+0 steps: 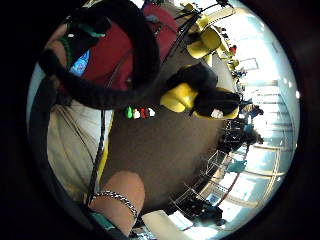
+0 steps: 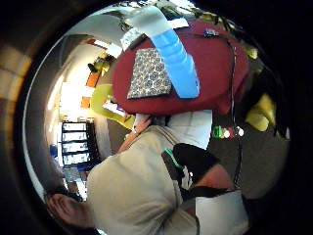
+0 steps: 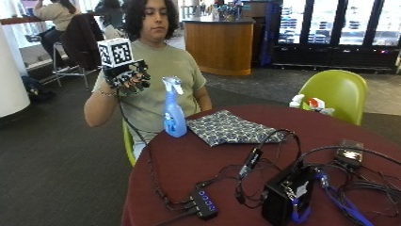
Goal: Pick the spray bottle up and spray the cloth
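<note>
Gloved right hand point(image 3: 128, 77) raised at shoulder height, fingers loosely curled downward, holding nothing, well apart from the table point(image 3: 188, 165). Blue spray bottle point(image 3: 173, 110) upright on the table's near edge, at five o'clock from the hand. Patterned cloth point(image 3: 228, 128) flat just beside the bottle, at three o'clock.

table point(image 3: 188, 165): near edge cut off | spray bottle point(image 2: 171, 49): top cut off

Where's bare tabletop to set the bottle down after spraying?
Bare table lies in front of the spray bottle and cloth, toward the near edge. Past the cloth, near the green chair, is also free. The cable and black box area is crowded.
</note>
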{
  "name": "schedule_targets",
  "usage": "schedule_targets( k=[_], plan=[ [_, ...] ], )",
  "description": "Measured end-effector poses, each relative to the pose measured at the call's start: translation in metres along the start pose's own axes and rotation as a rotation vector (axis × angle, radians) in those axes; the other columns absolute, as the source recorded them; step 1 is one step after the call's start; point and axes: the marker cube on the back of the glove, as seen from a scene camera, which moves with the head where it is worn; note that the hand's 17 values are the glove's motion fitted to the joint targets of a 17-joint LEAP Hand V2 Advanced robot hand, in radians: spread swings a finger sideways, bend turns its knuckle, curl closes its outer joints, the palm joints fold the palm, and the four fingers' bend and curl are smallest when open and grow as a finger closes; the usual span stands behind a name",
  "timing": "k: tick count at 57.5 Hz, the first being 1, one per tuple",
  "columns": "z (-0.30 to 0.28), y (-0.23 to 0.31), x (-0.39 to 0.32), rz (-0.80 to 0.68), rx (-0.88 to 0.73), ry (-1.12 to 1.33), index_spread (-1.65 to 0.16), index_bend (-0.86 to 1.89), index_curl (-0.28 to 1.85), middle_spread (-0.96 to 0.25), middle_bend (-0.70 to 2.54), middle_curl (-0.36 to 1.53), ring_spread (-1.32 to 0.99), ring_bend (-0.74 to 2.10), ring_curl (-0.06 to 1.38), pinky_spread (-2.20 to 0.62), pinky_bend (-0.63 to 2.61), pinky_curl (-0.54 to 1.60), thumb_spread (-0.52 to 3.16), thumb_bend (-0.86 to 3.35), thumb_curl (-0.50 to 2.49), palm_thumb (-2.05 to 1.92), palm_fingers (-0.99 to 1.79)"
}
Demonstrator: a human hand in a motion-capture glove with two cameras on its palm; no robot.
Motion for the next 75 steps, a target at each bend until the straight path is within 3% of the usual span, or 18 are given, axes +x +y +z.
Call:
schedule_targets(
  k=[3, 8, 22, 31, 37, 41, 46, 53, 58, 65, 69, 75],
  plan=[
    [0.002, 0.091, 0.046, 0.115, 0.012, 0.050, -0.28, 0.00, 0.01, -0.01, 0.27, 0.11, -0.04, 0.47, 0.15, 0.11, 0.58, 0.19, 0.55, 0.21, 0.11, 0.42, 0.43],
    [0.000, 0.106, 0.052, 0.129, 0.018, 0.045, -0.35, 0.03, 0.02, -0.01, 0.31, 0.16, -0.06, 0.52, 0.21, 0.14, 0.63, 0.24, 0.73, 0.17, 0.15, 0.45, 0.38],
    [0.002, 0.093, 0.054, 0.110, 0.097, -0.064, -0.40, 0.08, 0.04, -0.01, 0.33, 0.24, -0.07, 0.57, 0.27, 0.16, 0.66, 0.30, 0.90, 0.05, 0.22, 0.48, 0.32],
    [0.020, 0.077, 0.043, 0.095, 0.213, -0.485, -0.40, 0.10, 0.07, -0.01, 0.34, 0.28, -0.07, 0.57, 0.28, 0.16, 0.64, 0.31, 0.93, -0.01, 0.25, 0.51, 0.33],
    [0.036, 0.040, 0.032, 0.299, 0.468, -0.799, -0.39, 0.11, 0.09, 0.00, 0.37, 0.30, -0.06, 0.57, 0.29, 0.18, 0.57, 0.30, 0.95, -0.01, 0.28, 0.56, 0.34],
    [0.056, 0.041, 0.017, 0.218, 0.450, -0.905, -0.38, 0.12, 0.11, 0.01, 0.38, 0.31, -0.05, 0.58, 0.29, 0.19, 0.50, 0.29, 0.95, -0.01, 0.29, 0.60, 0.33],
    [0.070, 0.031, 0.002, 0.210, 0.432, -0.956, -0.36, 0.12, 0.12, 0.01, 0.37, 0.32, -0.04, 0.57, 0.29, 0.21, 0.47, 0.29, 0.95, -0.01, 0.31, 0.65, 0.32],
    [0.078, 0.000, -0.005, 0.342, 0.568, -1.000, -0.34, 0.10, 0.13, 0.03, 0.35, 0.32, -0.03, 0.56, 0.30, 0.21, 0.47, 0.30, 0.94, -0.02, 0.33, 0.68, 0.31],
    [0.084, -0.009, -0.007, 0.333, 0.604, -1.010, -0.32, 0.10, 0.14, 0.03, 0.34, 0.33, -0.03, 0.56, 0.30, 0.21, 0.48, 0.31, 0.93, -0.02, 0.34, 0.69, 0.32],
    [0.085, -0.022, -0.003, 0.358, 0.841, -0.938, -0.31, 0.10, 0.14, 0.00, 0.38, 0.34, -0.04, 0.57, 0.30, 0.16, 0.48, 0.31, 0.90, -0.02, 0.36, 0.75, 0.48],
    [0.085, -0.016, -0.005, 0.353, 0.772, -0.927, -0.31, 0.11, 0.15, -0.02, 0.38, 0.35, -0.06, 0.57, 0.31, 0.13, 0.47, 0.32, 0.89, -0.02, 0.37, 0.78, 0.53],
    [0.085, -0.034, 0.000, 0.394, 0.886, -0.890, -0.31, 0.09, 0.15, -0.05, 0.38, 0.36, -0.08, 0.57, 0.32, 0.09, 0.47, 0.33, 0.87, -0.02, 0.38, 0.79, 0.57]
  ],
)
